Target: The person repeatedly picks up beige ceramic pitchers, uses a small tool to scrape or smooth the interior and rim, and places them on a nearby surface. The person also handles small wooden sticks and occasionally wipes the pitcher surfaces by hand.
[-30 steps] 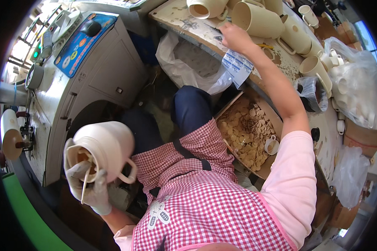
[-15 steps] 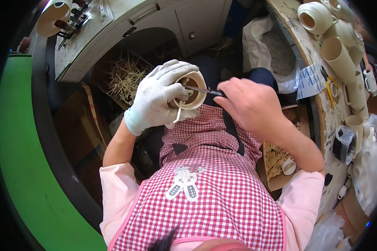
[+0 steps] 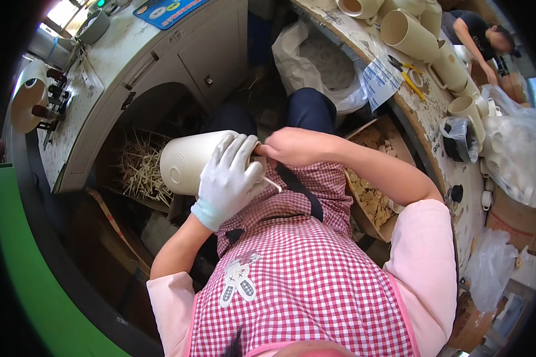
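Jug held sideways over the lap

In the head view, the gloved left hand grasps the cream jug near its mouth, which faces right. The bare right hand is curled at that mouth; whether it grips anything there cannot be told. A thin pale strip pokes out beside the left fingers. Below the jug's base lies a heap of sticks; at right, yellow-handled pliers rest on the counter.

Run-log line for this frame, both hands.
left hand: gloved, holding cream vessel | right hand: bare, at vessel's open end | yellow-handled tool: on bench
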The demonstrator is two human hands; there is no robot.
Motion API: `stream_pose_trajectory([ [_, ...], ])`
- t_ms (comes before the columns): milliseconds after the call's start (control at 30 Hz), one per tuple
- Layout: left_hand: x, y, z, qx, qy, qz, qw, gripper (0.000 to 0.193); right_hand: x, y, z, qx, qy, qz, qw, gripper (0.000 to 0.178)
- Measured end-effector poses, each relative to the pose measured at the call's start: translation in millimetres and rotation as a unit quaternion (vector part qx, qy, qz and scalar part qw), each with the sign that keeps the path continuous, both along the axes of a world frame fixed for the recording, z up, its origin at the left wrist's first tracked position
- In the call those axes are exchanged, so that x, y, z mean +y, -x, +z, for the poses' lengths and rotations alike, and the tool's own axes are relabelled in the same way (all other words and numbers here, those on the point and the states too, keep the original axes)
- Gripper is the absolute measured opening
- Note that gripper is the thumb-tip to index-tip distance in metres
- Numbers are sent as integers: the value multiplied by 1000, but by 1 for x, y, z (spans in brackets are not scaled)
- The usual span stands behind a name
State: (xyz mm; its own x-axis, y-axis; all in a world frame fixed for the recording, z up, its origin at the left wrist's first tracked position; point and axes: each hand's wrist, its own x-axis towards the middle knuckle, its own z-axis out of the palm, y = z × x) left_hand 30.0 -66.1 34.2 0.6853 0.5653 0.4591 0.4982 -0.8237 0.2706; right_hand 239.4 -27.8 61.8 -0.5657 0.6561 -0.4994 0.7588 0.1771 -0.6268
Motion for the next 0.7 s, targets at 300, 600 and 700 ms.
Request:
stream_pose_trajectory([
  [300,-22,6,-36,23,-50,13,998,25,-22,-20,-33,17,376,-69,924,58],
  [600,-32,2,-32,40,-91,83,992,20,-15,-3,-38,75,521,-139,839,40],
  [700,-21,39,-11,-53,59,193,978,29,2,-40,-19,216,410,-60,884,48],
])
